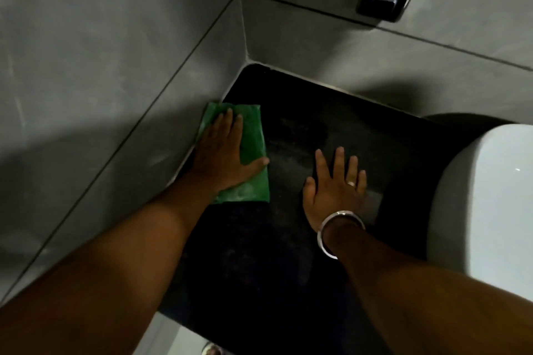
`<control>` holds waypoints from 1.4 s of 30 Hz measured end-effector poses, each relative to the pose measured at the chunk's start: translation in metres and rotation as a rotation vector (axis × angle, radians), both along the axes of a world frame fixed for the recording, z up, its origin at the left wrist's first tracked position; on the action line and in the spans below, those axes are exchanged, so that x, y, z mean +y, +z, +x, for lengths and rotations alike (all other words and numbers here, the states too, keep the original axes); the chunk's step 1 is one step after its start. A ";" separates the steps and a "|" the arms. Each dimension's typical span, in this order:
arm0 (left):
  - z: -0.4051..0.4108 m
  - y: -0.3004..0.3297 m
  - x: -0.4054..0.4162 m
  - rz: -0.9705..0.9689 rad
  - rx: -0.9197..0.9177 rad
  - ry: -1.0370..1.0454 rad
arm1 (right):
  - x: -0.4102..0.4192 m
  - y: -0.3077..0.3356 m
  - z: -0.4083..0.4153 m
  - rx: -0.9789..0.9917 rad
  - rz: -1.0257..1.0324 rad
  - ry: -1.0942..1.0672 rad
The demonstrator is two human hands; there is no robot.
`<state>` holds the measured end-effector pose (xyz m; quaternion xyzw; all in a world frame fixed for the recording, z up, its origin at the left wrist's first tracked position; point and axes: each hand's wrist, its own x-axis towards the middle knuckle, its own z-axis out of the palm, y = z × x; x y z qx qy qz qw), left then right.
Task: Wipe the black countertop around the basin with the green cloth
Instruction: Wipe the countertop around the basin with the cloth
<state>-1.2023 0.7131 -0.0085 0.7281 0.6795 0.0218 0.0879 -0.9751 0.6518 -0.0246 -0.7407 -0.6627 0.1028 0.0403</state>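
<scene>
Green cloth (252, 135) lies pressed flat under the left hand (222, 155) at the countertop's (360, 124) left wall edge. Right hand (336, 184) rests flat, fingers spread, grasping nothing. Wiping looks mid-course; the far corner and basin (490, 196) side likely remain.

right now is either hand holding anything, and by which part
Nothing is gripped. The left hand lies flat, palm down, on the middle of the green cloth, pressing it to the black countertop. The right hand rests bare beside it.

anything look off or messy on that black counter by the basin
Nothing is spilled or broken. The black countertop shows a dull greyish smear between the hands. The left hand presses the green cloth flat against the side wall; the right hand rests flat beside the white basin.
</scene>
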 end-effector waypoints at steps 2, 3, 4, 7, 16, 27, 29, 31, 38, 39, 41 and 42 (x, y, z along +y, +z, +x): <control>-0.001 -0.001 0.014 0.007 -0.016 0.074 | -0.012 0.000 -0.009 -0.010 -0.007 0.068; -0.007 -0.002 0.012 0.004 -0.042 0.139 | -0.021 -0.004 -0.014 -0.028 -0.022 0.134; -0.005 -0.002 0.024 0.001 -0.062 0.133 | -0.023 -0.006 -0.010 -0.021 -0.023 0.130; 0.008 0.008 0.045 0.010 -0.117 0.072 | -0.017 -0.003 0.002 -0.023 -0.008 0.096; -0.065 -0.006 -0.222 0.045 -0.039 -0.039 | -0.005 0.003 0.023 0.005 0.000 0.033; 0.004 0.003 -0.133 0.009 -0.015 0.201 | -0.007 0.005 0.021 -0.038 -0.002 0.042; -0.014 0.000 -0.158 0.028 -0.038 0.159 | -0.007 0.005 0.021 -0.036 -0.011 0.051; -0.041 -0.006 -0.210 0.049 -0.045 0.130 | -0.007 0.006 0.021 -0.040 -0.013 0.058; -0.045 -0.013 -0.274 0.049 -0.035 0.264 | -0.009 0.009 0.020 -0.051 -0.016 0.065; -0.038 -0.011 -0.264 0.037 -0.017 0.280 | -0.009 0.009 0.019 -0.062 -0.020 0.071; -0.028 -0.009 -0.233 -0.028 0.010 0.260 | -0.008 0.008 0.019 -0.065 -0.019 0.067; -0.024 -0.007 -0.213 -0.051 0.016 0.239 | -0.008 0.007 0.020 -0.061 -0.014 0.060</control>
